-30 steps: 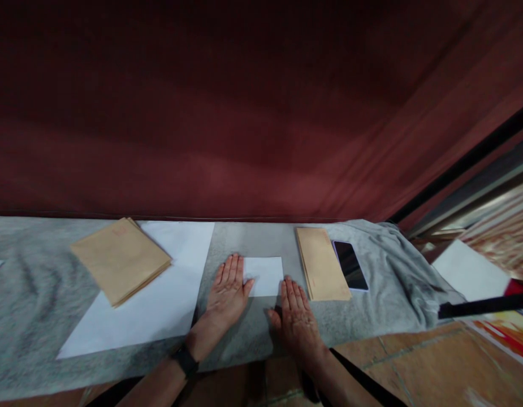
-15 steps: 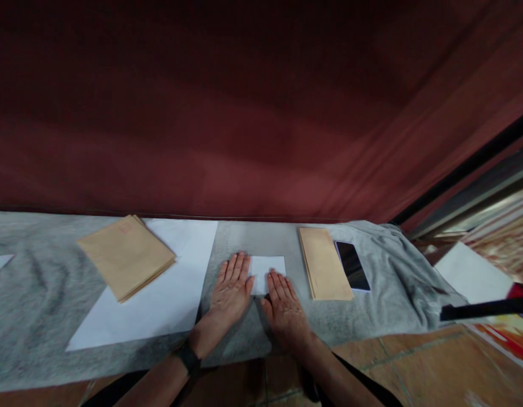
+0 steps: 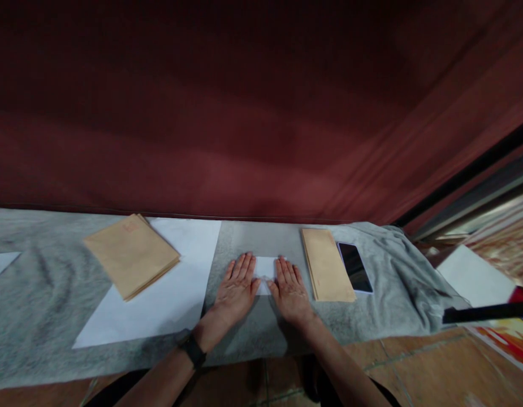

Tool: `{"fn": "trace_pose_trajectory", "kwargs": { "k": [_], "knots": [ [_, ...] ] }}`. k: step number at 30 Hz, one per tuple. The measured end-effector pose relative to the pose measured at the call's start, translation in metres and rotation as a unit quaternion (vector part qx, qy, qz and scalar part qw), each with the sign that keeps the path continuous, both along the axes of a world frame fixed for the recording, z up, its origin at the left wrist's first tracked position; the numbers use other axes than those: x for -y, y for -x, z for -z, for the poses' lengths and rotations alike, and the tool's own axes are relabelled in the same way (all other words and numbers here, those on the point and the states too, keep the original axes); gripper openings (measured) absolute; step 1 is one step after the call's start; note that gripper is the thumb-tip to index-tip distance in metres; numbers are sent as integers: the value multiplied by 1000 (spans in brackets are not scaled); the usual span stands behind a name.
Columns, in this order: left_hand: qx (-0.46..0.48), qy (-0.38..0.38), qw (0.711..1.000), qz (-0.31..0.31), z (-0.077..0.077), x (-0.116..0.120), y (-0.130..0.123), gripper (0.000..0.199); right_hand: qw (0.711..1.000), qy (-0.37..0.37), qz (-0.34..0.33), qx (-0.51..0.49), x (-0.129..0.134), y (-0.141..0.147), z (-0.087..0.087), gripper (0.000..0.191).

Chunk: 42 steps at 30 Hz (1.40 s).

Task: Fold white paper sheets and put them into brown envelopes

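Observation:
A small folded white paper (image 3: pixel 265 267) lies flat on a smooth grey patch in front of me. My left hand (image 3: pixel 237 284) rests palm down on its left edge, fingers stretched out and pointing away from me. On the paper's right edge lies my right hand (image 3: pixel 292 288), also flat with extended fingers. Both thumbs point inward over the paper. The hands cover its two sides, so only the middle strip shows. A dark watch (image 3: pixel 192 349) is on my left wrist.
Left, brown envelopes (image 3: pixel 132 255) lie on large white paper (image 3: pixel 168 305). Right, a stack of brown envelopes (image 3: pixel 328 265) sits beside a phone (image 3: pixel 355 267). Grey cloth (image 3: pixel 397 282) covers the surface; a dark red curtain (image 3: pixel 244 141) hangs behind. A black bar (image 3: pixel 485 312) juts in from the right.
My right hand has slid slightly right and forward, from the paper's lower right corner to along its right edge. My left hand stays flat at the left side.

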<state>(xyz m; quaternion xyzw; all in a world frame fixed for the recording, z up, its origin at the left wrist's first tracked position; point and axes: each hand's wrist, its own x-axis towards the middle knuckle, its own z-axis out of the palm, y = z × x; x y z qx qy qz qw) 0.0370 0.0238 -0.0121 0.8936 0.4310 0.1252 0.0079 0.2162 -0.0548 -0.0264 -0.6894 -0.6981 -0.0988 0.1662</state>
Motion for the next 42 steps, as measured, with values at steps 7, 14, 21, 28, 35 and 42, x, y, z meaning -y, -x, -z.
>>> {"fn": "trace_pose_trajectory", "kwargs": {
  "k": [7,14,21,28,35,42],
  "knots": [
    [-12,-5,999,-40,0,-3,2,63,999,3,36,6,2,-5,1,64],
    [-2,-23,998,-61,-2,-7,5,63,999,-8,46,13,2,-6,4,67],
    [36,13,999,-9,-24,-29,0,46,999,-17,50,9,2,-5,6,70],
    [25,14,999,-24,-30,-33,-8,36,999,-2,53,10,2,-6,6,71],
    [55,36,997,-34,-33,-43,-8,20,999,-19,45,20,1,-6,8,72],
    [58,85,994,-45,-39,-50,-11,7,998,-36,42,23,2,-5,10,71]
  ]
}}
